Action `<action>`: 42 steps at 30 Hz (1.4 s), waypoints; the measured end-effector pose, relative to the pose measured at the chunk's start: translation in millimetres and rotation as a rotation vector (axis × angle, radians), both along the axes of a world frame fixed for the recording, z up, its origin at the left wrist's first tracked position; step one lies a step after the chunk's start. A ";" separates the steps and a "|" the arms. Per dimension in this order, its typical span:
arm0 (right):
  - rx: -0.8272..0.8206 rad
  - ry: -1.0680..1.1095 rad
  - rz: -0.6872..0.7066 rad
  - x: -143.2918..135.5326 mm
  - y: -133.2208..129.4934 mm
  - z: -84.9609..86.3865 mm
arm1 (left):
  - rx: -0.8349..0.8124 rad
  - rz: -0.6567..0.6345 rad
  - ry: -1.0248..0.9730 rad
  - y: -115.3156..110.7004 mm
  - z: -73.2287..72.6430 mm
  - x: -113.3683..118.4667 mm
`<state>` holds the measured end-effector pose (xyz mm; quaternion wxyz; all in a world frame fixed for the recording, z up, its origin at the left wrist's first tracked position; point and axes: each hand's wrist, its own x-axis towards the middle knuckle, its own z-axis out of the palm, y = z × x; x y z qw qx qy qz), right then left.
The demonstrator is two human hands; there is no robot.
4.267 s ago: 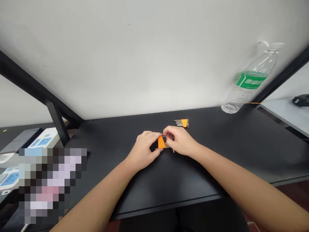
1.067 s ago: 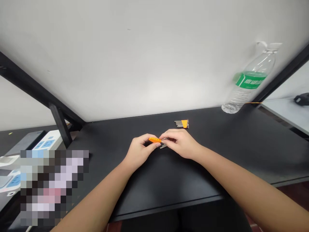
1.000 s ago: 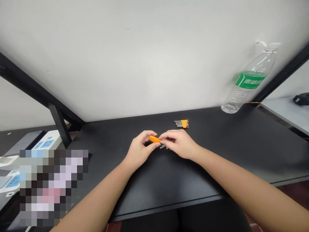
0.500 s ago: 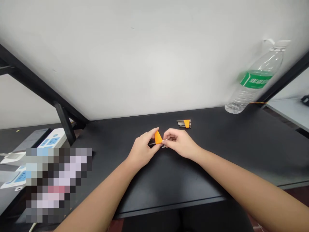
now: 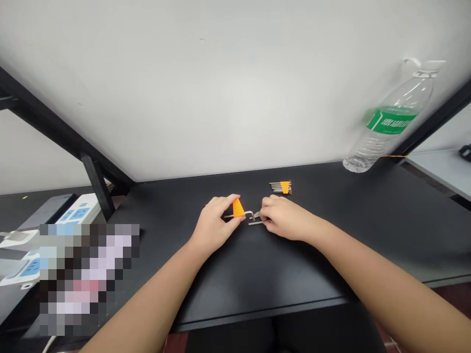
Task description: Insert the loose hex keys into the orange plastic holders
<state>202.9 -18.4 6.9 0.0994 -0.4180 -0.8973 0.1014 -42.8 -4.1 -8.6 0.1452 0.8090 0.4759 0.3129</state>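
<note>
Between thumb and fingers, my left hand point(image 5: 217, 220) grips an orange holder point(image 5: 239, 208). One L-shaped hex key point(image 5: 251, 213) passes through the holder, its bent end toward the right. My right hand point(image 5: 281, 215) is closed over loose metal hex keys point(image 5: 255, 223) on the black table; its fingertips are partly hidden, so what they pinch cannot be made out. Behind the right hand lies a second orange holder point(image 5: 284, 187) filled with several hex keys.
A clear plastic bottle with a green label point(image 5: 392, 121) stands at the back right by the pale wall. White power strips point(image 5: 79, 213) and a blurred-out item point(image 5: 95, 279) are at the left. Black frame bars point(image 5: 97, 186) rise at both sides.
My right hand has moved right, away from the orange holder, to the loose keys. The bent key in the holder now shows. My left hand has shifted slightly left with the holder.
</note>
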 end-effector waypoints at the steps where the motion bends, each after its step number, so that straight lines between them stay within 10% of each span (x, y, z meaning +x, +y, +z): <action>1: 0.036 -0.040 -0.001 -2.5 -1.5 -0.3 | -0.001 -0.004 0.002 -0.1 0.4 0.3; 24: -0.025 0.608 -0.034 3.7 1.7 8.5 | -0.053 -0.030 -0.058 -1.4 2.4 0.5; 42: -0.021 0.722 0.010 -8.6 -0.5 1.6 | -0.051 -0.073 -0.080 -4.8 7.2 2.2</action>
